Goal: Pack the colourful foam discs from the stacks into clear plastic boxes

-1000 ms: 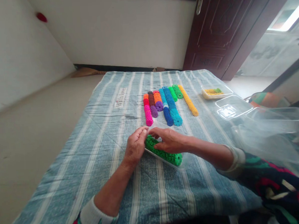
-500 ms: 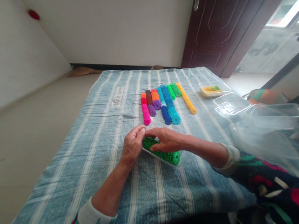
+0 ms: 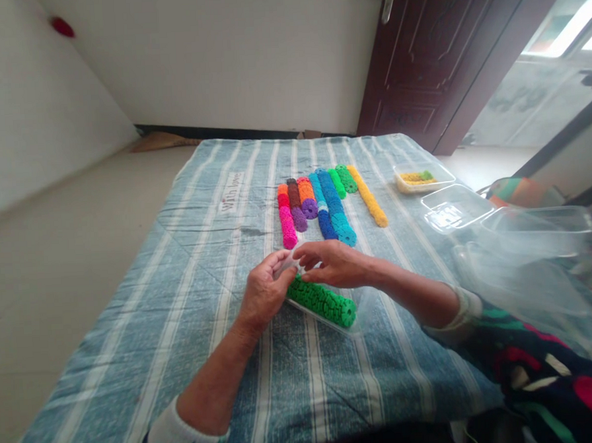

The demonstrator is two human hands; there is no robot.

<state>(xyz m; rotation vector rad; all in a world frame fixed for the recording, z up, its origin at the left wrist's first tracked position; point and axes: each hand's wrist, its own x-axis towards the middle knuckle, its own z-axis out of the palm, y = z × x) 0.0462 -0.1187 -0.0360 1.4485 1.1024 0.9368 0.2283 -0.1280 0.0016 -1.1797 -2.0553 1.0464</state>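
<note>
A clear plastic container (image 3: 354, 329) lies slantwise on the cloth in front of me. In it rests a long row of green notched discs (image 3: 325, 301), stacked face to face. My left hand (image 3: 266, 289) grips the container's far left end between thumb and fingers. Just over that same end is my right hand (image 3: 335, 264), palm down, its bent fingers and thumb apart with nothing visible between them. Its fingertips come close to my left thumb, and I cannot tell if they touch the container or the discs.
Several colored disc stacks, among them a pink one (image 3: 287, 227), a blue one (image 3: 332, 196) and a yellow one (image 3: 369, 198), lie beyond my hands on the striped cloth (image 3: 203, 253). At right stand a container with yellow pieces (image 3: 417, 181) and several clear containers (image 3: 539, 225).
My right hand has lifted off the green discs and shifted toward the container's far end, uncovering more of the row. My left hand still holds that end.
</note>
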